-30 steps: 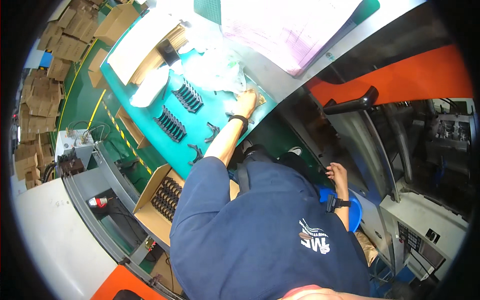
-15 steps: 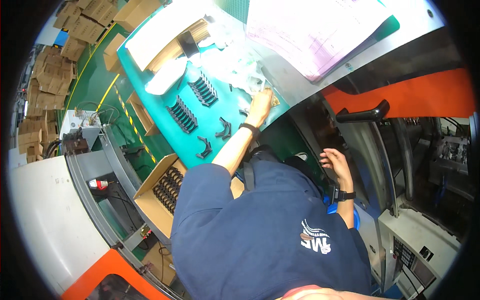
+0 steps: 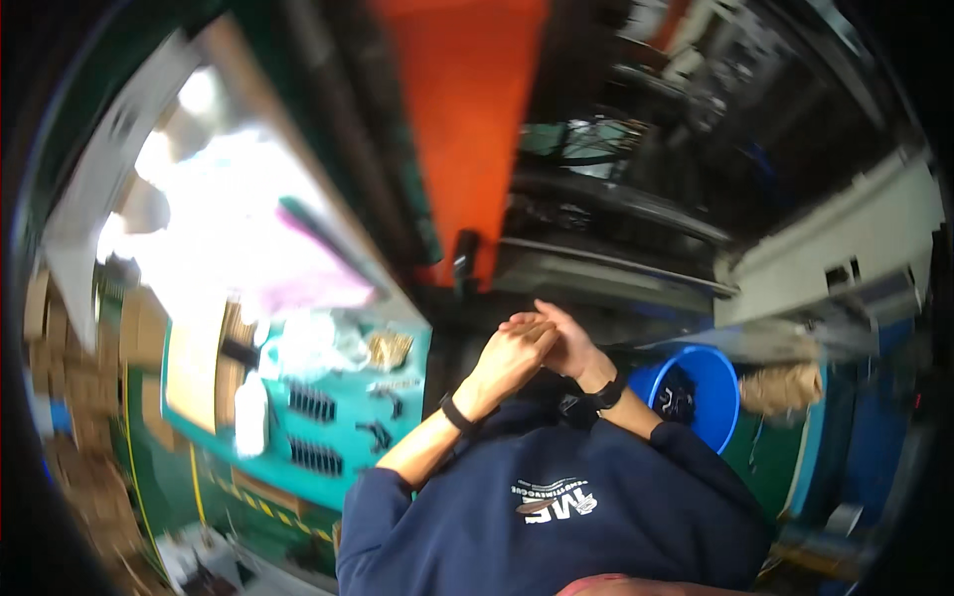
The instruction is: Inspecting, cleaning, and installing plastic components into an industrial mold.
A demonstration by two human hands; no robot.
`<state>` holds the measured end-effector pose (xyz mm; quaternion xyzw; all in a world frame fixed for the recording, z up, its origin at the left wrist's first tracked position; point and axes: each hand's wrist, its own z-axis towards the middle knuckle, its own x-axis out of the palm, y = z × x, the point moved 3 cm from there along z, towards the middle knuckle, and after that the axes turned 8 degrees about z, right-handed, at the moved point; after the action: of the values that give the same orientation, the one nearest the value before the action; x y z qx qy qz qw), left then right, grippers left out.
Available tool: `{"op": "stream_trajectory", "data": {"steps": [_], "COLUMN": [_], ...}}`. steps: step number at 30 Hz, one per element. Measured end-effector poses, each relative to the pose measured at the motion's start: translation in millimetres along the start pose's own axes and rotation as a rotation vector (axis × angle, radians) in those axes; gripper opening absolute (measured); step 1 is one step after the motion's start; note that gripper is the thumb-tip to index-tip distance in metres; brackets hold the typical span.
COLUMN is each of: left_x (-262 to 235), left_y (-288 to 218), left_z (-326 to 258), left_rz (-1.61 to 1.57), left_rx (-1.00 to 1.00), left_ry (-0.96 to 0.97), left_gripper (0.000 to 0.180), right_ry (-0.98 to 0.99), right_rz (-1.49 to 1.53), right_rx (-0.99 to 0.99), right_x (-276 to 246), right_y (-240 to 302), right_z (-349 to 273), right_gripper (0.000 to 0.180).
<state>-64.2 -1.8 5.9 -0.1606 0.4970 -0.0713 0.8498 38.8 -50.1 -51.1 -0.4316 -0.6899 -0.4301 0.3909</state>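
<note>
My left hand [image 3: 509, 362] and my right hand [image 3: 573, 350] meet in front of my body, beside the machine. The left lies across the right palm with its fingers bent together; anything between them is hidden. Part of the right hand shows, its fingers stretched out beneath the left. On the green table [image 3: 214, 425] to the left lies a heap of small brass-coloured pieces [image 3: 390, 350]. Nearer are loose black curved parts [image 3: 376, 434] and two rows of similar black parts, an upper row [image 3: 312, 402] and a lower row [image 3: 316, 456].
An orange machine door [image 3: 462, 129] with a black handle [image 3: 465, 260] stands ahead. To the right is a blue bin [image 3: 730, 397] with dark pieces inside, next to a brown sack [image 3: 780, 388]. Clear plastic bags [image 3: 316, 341] and cardboard sheets [image 3: 194, 368] lie on the table.
My view has swung right toward the machine. My left hand has left the brass-coloured pieces on the table and come against my right hand.
</note>
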Motion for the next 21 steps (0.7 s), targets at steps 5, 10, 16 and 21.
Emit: {"op": "stream_trajectory", "data": {"steps": [5, 10, 16, 21], "left_x": [0.4, 11.7, 24.6, 29.9], "left_y": [-29.5, -35.5, -34.5, -23.5], "left_z": [51.7, 84.1, 90.2, 82.6], "left_rz": [-0.032, -0.154, -0.154, -0.16], "left_rx": [0.151, 0.228, 0.223, 0.143], "left_ry": [0.063, 0.007, 0.054, 0.076], "left_gripper": [0.029, 0.027, 0.026, 0.027], "right_ry": [-0.043, -0.29, -0.453, -0.443], "right_rz": [0.062, 0.19, 0.274, 0.234], "right_rx": [-0.2, -0.353, -0.387, -0.321], "right_x": [-2.9, -25.2, -32.4, -32.3], "right_y": [34.8, 49.0, 52.6, 47.9], "right_z": [-46.8, -76.3, -81.7, -66.5], "right_gripper": [0.049, 0.037, 0.02, 0.017]}}
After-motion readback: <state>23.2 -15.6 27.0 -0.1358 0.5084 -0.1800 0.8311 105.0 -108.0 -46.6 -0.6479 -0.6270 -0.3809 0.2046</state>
